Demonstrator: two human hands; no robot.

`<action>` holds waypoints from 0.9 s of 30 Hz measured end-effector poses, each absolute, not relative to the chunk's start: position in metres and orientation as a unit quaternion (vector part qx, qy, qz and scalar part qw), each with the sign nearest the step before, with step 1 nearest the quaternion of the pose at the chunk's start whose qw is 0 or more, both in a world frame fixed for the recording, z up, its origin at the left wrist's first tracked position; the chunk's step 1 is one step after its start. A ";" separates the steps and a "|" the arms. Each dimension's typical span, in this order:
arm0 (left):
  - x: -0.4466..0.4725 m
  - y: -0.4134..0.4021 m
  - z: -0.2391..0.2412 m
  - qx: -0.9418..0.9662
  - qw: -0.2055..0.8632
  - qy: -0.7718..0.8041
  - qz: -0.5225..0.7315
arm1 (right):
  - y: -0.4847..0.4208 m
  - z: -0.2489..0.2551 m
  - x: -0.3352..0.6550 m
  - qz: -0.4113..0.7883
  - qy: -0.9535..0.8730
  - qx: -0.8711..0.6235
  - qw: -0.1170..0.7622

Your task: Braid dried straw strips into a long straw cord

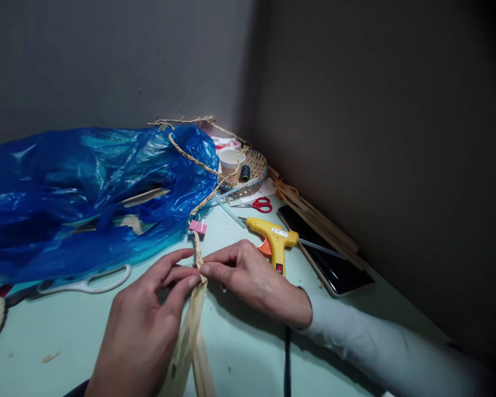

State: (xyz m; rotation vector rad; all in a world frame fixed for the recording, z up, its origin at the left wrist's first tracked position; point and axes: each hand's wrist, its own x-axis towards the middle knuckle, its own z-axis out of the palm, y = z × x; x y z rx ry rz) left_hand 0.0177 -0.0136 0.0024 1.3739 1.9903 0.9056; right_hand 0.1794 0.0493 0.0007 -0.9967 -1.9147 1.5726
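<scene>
A braid of pale, dried plant strips [198, 249] runs away from me over the table, with a pink binder clip [198, 226] gripping it farther up. My left hand [149, 309] pinches the braid's near end from the left, thumb and fingers closed on it. From the right, my right hand [243, 275] pinches the same spot between thumb and forefinger. Below the fingers, wide loose strips [190, 336] hang toward me. Past the clip, the finished braid [192, 157] curves up over a blue plastic bag.
The blue bag [66, 193] covers the left back. White-handled scissors [91, 282] lie before it. On the right are a yellow glue gun [275, 234], red scissors [260, 205], a phone [334, 264] and loose strips [318, 212]. A woven basket [258, 162] holds a cup [231, 160] and thread spool [245, 173].
</scene>
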 end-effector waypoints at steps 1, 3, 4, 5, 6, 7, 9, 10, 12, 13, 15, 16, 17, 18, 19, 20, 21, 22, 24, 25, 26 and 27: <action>0.017 -0.015 0.003 0.553 0.237 0.731 0.322 | 0.049 0.000 0.180 0.586 -0.687 -0.361 0.234; 0.015 -0.018 0.002 0.637 0.149 0.695 0.298 | 0.049 -0.001 0.180 0.612 -0.667 -0.354 0.236; 0.014 -0.020 0.000 0.676 0.102 0.671 0.287 | 0.049 -0.002 0.179 0.621 -0.658 -0.353 0.238; 0.013 -0.022 -0.001 0.711 0.052 0.646 0.274 | 0.048 -0.002 0.179 0.626 -0.652 -0.354 0.239; 0.013 -0.023 -0.002 0.741 0.004 0.620 0.258 | 0.048 -0.002 0.179 0.628 -0.649 -0.356 0.240; 0.013 -0.025 -0.003 0.765 -0.038 0.595 0.243 | 0.048 -0.002 0.178 0.628 -0.647 -0.358 0.243; 0.013 -0.026 -0.001 0.785 -0.086 0.567 0.234 | 0.048 -0.001 0.178 0.624 -0.645 -0.361 0.251; 0.013 -0.026 0.001 0.774 -0.091 0.573 0.252 | 0.048 0.000 0.178 0.622 -0.646 -0.362 0.253; 0.014 -0.022 0.007 0.703 -0.024 0.639 0.311 | 0.049 0.002 0.179 0.622 -0.647 -0.360 0.254; 0.014 -0.019 0.010 0.650 0.057 0.678 0.339 | 0.050 0.003 0.179 0.622 -0.649 -0.359 0.251; 0.014 -0.012 0.013 0.537 0.297 0.700 0.364 | 0.051 0.004 0.180 0.623 -0.655 -0.352 0.242; 0.015 -0.008 0.013 0.495 0.418 0.667 0.369 | 0.051 0.005 0.180 0.621 -0.661 -0.347 0.238; 0.015 -0.005 0.011 0.456 0.508 0.628 0.372 | 0.051 0.005 0.180 0.616 -0.669 -0.344 0.234; 0.015 -0.002 0.009 0.428 0.570 0.591 0.378 | 0.052 0.005 0.181 0.609 -0.677 -0.344 0.231; 0.016 0.000 0.006 0.408 0.602 0.568 0.385 | 0.052 0.005 0.181 0.602 -0.682 -0.346 0.230; 0.016 0.001 0.003 0.394 0.615 0.560 0.391 | 0.052 0.005 0.181 0.598 -0.683 -0.350 0.230; 0.015 0.002 0.001 0.382 0.618 0.560 0.398 | 0.051 0.005 0.181 0.599 -0.680 -0.357 0.229; 0.015 0.002 -0.002 0.369 0.622 0.559 0.404 | 0.051 0.005 0.182 0.603 -0.672 -0.364 0.228; 0.015 0.003 -0.004 0.337 0.645 0.549 0.410 | 0.050 0.005 0.182 0.615 -0.653 -0.377 0.229; 0.015 0.003 -0.004 0.324 0.656 0.546 0.409 | 0.050 0.004 0.183 0.618 -0.648 -0.382 0.229; 0.015 0.003 -0.004 0.318 0.662 0.546 0.403 | 0.050 0.003 0.183 0.616 -0.647 -0.386 0.229; 0.016 0.003 -0.004 0.322 0.659 0.553 0.396 | 0.050 0.002 0.183 0.610 -0.652 -0.388 0.229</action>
